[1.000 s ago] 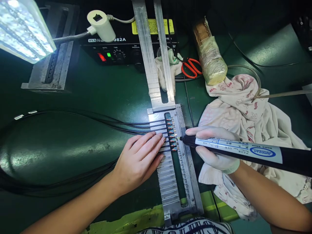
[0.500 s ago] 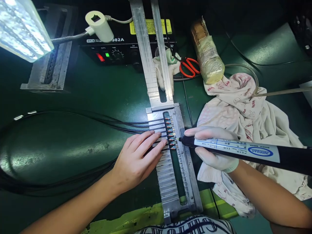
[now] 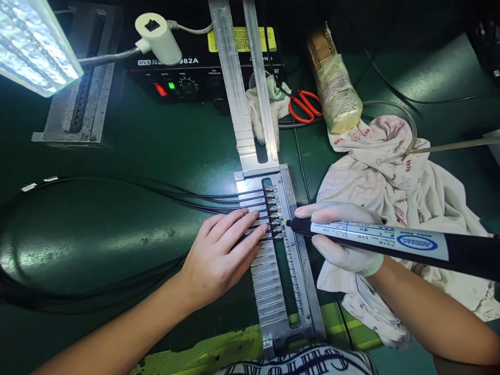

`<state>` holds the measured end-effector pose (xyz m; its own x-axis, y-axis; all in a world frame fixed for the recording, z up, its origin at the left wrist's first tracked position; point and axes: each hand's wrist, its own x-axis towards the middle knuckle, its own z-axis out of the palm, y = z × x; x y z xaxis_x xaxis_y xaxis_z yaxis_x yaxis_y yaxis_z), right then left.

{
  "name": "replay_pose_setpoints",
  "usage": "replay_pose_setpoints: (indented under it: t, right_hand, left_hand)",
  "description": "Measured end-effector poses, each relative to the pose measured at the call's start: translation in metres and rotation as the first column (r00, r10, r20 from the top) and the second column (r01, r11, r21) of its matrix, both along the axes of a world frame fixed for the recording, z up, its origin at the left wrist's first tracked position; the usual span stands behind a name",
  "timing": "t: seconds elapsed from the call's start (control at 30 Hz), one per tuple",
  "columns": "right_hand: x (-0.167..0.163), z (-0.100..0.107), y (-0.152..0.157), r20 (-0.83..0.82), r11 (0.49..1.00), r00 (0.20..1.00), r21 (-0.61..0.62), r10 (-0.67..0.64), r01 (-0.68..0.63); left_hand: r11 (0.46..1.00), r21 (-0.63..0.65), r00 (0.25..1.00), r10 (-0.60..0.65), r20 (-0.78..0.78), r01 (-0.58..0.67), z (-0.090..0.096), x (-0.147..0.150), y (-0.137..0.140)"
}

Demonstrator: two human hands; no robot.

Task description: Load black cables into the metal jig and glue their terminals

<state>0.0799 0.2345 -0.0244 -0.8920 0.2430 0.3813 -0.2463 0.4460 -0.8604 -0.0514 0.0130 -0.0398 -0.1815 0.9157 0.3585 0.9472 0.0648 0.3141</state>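
1. Head view: a black labelled tube (image 3: 385, 242) lies across the right half of the scene, its tapered tip pointing left, its butt running off towards the right edge. Its long axis runs almost level, tip slightly farther than the butt.
2. The gloved right hand (image 3: 346, 255) is clamped on the tube close behind the tip. That tip sits just beside the row of small connectors (image 3: 275, 208); contact cannot be told.
3. The metal fixture (image 3: 269, 307) has its long axis from near to far, leaning left at the far end, so the tube crosses it roughly at right angles.
4. Black cables (image 3: 187, 196) come in from the left, connector ends pointing right over the fixture's slot.
5. The bare left hand (image 3: 224, 252) lies palm down, fingers stretched out and close to one another, over the cables and the fixture's left side, hiding parts of several cables.
6. A rumpled white cloth (image 3: 359, 182) spreads on the right, partly beneath the right forearm.
7. Farther off are a wrapped block (image 3: 339, 96), red-handled scissors (image 3: 305, 106) and a black control box (image 3: 195, 83), partly hidden by a slotted metal bar (image 3: 244, 125).
8. A lit lamp (image 3: 35, 47) fills the far left corner, covering part of another metal fixture (image 3: 97, 112).
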Motion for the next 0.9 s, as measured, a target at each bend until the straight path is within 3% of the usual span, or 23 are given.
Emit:
replay_pose_setpoints:
  t: [0.9]
  right_hand:
    - [-0.0005, 0.0010, 0.0018, -0.017, 0.999, 0.999, -0.042, 0.027, -0.027]
  left_hand:
    - [1.000, -0.005, 1.000, 0.004, -0.006, -0.004, 0.0008, -0.0008, -0.0005]
